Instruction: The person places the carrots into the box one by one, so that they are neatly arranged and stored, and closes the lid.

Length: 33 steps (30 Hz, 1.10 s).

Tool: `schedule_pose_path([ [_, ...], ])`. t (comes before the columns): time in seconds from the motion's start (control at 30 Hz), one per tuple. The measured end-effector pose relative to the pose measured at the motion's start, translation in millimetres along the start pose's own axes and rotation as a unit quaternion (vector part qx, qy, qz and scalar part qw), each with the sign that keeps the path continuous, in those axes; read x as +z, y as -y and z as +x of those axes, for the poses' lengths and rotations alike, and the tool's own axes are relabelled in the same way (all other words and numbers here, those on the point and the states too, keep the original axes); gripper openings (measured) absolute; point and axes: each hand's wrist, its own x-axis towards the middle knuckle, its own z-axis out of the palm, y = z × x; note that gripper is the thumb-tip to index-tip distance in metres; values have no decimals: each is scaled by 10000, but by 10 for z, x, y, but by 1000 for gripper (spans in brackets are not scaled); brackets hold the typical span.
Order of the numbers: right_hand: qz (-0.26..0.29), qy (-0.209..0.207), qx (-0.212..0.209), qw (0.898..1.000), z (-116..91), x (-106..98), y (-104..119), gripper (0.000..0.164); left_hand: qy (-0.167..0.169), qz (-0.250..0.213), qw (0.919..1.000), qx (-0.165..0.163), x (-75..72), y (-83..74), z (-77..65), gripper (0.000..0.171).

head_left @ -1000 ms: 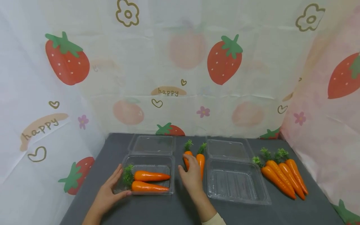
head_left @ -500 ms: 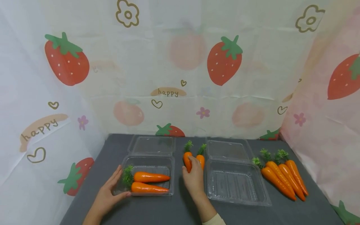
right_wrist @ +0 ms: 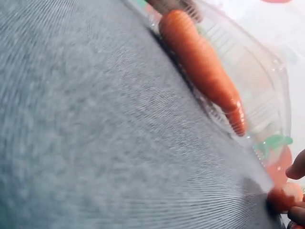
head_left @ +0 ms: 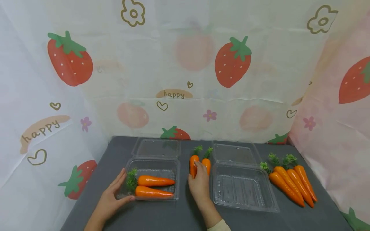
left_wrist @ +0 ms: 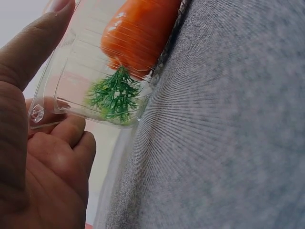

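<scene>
In the head view, my left hand (head_left: 109, 199) holds the near left corner of a clear plastic clamshell box (head_left: 177, 179). Its thumb lies along the front rim and the other fingers reach up the left side. Two orange carrots (head_left: 156, 180) with green tops lie in that box, tips to the right. Between the two boxes, my right hand (head_left: 200, 184) grips a carrot (head_left: 194, 160), whose lower part the hand hides. Another carrot (head_left: 206, 163) lies just right of it, partly covered by the fingers. The right wrist view shows fingertips (right_wrist: 298, 167) at a carrot's tip (right_wrist: 280, 199).
A second clear clamshell box (head_left: 242, 208) with nothing in it stands right of my right hand, its lid (head_left: 234, 154) folded back. Several carrots (head_left: 292, 184) lie side by side at the far right. The grey table (head_left: 162, 218) meets a printed curtain (head_left: 185, 115) behind and at the sides.
My right hand has moved slightly right and closed on the left carrot of the middle pair. That carrot's top has shifted a little right. My left hand stays at the box corner.
</scene>
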Motion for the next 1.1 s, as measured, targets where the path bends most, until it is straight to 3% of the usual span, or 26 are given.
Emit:
schedule_pose_path([
  [0.47,-177,391,363,9984,-54,66,-23,59,-15,33,10000,70,-9,-27,-7,100],
  [0.73,-448,421,350,9975,-28,43,-33,52,34,52,10000,3,-18,-36,6,100],
  [1.1,221,196,873,9957,-43,27,-1,49,20,93,9999,-69,-14,-30,-17,100],
])
